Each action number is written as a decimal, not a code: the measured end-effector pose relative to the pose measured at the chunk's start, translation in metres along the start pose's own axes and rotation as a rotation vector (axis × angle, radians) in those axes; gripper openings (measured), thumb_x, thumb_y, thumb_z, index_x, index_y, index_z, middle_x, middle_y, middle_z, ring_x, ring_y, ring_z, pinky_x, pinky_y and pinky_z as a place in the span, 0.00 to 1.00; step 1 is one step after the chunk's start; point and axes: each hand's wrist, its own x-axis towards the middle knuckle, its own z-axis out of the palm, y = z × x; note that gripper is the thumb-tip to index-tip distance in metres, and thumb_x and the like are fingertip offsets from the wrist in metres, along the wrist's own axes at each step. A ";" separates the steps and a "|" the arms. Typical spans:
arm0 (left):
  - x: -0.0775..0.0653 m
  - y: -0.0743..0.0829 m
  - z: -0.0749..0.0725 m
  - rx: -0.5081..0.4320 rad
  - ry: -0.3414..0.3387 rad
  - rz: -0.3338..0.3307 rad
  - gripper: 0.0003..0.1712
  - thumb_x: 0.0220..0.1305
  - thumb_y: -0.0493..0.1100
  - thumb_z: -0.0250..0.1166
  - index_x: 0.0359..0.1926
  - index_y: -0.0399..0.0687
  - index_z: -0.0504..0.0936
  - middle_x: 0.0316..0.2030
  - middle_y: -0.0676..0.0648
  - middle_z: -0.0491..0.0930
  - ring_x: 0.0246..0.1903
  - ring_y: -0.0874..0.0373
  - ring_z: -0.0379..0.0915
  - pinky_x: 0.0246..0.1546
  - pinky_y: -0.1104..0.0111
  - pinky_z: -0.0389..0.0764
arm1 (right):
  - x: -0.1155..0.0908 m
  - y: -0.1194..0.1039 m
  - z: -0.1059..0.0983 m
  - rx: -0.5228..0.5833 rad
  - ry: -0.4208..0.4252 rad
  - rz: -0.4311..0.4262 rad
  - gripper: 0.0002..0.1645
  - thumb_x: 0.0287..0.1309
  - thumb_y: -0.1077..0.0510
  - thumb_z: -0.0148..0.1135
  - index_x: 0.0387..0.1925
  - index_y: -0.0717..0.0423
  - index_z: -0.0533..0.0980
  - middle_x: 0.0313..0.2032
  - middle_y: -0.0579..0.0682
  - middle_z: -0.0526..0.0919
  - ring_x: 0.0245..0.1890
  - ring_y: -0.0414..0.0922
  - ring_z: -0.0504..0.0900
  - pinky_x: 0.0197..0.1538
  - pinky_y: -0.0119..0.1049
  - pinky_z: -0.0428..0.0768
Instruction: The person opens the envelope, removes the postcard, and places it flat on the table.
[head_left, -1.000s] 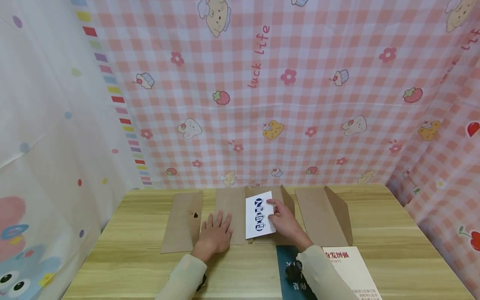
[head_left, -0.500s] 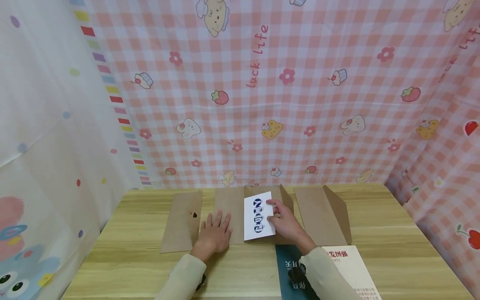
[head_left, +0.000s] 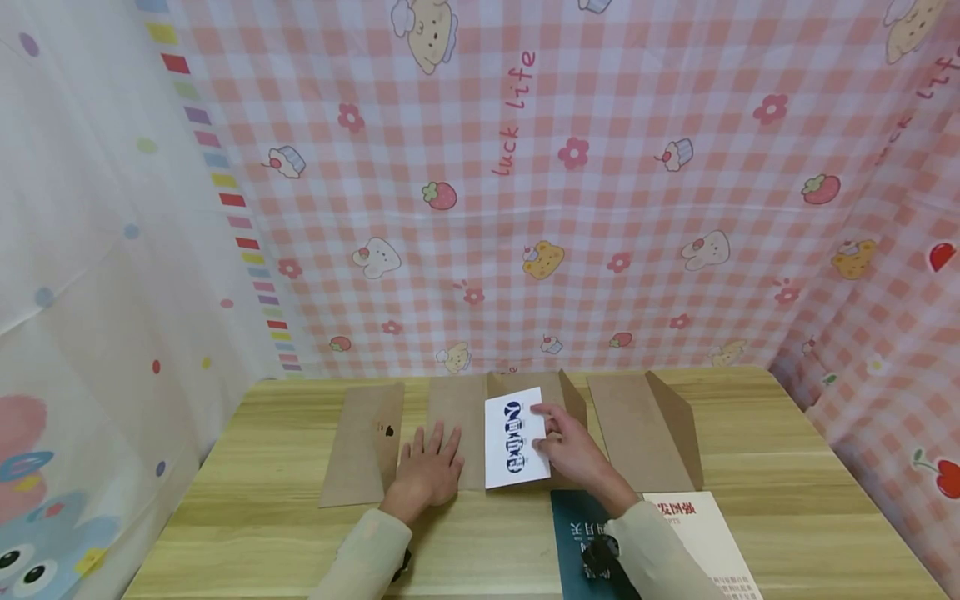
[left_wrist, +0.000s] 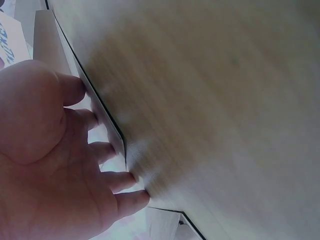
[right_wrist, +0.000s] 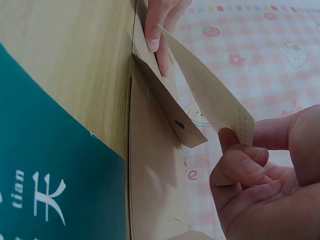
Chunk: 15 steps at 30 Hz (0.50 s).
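Observation:
My right hand (head_left: 576,447) pinches a white card (head_left: 516,437) with dark blue printing by its right edge. In the right wrist view the card (right_wrist: 202,82) stands tilted above brown kraft-paper envelopes, thumb and fingers at its near end. Partly behind the card and right hand is one brown envelope (head_left: 557,387) with its flap raised. My left hand (head_left: 429,472) lies with straight, spread fingers on the brown envelope (head_left: 474,450) to the left of the card. The left wrist view shows those fingertips (left_wrist: 134,199) reaching past the envelope's edge line.
Another brown envelope (head_left: 352,454) with a small black mark lies left of my left hand. To the right lies one more envelope (head_left: 637,442), its flap lifted. A teal book (head_left: 567,542) and a cream book (head_left: 712,542) lie nearer on the wooden table (head_left: 247,517), partly under my right sleeve.
The card has shifted slightly left and toward me in my right hand, covering more of the lower envelope edge. My left hand has stayed in place.

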 end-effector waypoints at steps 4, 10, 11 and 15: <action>0.000 0.000 0.000 0.006 0.000 -0.002 0.31 0.79 0.52 0.41 0.78 0.51 0.54 0.78 0.41 0.48 0.76 0.36 0.39 0.71 0.41 0.50 | -0.003 0.000 -0.001 -0.012 -0.011 -0.003 0.30 0.64 0.69 0.58 0.67 0.57 0.68 0.38 0.53 0.79 0.38 0.47 0.79 0.33 0.34 0.76; 0.000 0.000 0.001 0.014 0.003 -0.002 0.31 0.79 0.52 0.41 0.78 0.52 0.54 0.78 0.41 0.48 0.76 0.36 0.40 0.71 0.41 0.50 | -0.008 -0.001 -0.001 -0.026 -0.022 -0.018 0.29 0.64 0.69 0.58 0.66 0.57 0.68 0.37 0.53 0.77 0.40 0.47 0.78 0.32 0.33 0.76; 0.000 0.000 0.000 0.011 0.004 -0.002 0.31 0.79 0.52 0.41 0.78 0.52 0.54 0.78 0.41 0.48 0.76 0.36 0.40 0.71 0.41 0.50 | -0.008 -0.001 -0.001 -0.022 -0.021 -0.012 0.29 0.64 0.69 0.59 0.66 0.56 0.69 0.36 0.53 0.77 0.39 0.47 0.78 0.32 0.33 0.76; -0.001 0.000 0.000 0.001 0.010 -0.001 0.31 0.79 0.52 0.42 0.78 0.51 0.55 0.77 0.41 0.49 0.76 0.36 0.40 0.71 0.41 0.51 | -0.011 -0.001 -0.001 0.001 -0.038 -0.005 0.29 0.63 0.69 0.58 0.66 0.56 0.69 0.37 0.54 0.77 0.37 0.47 0.78 0.31 0.33 0.77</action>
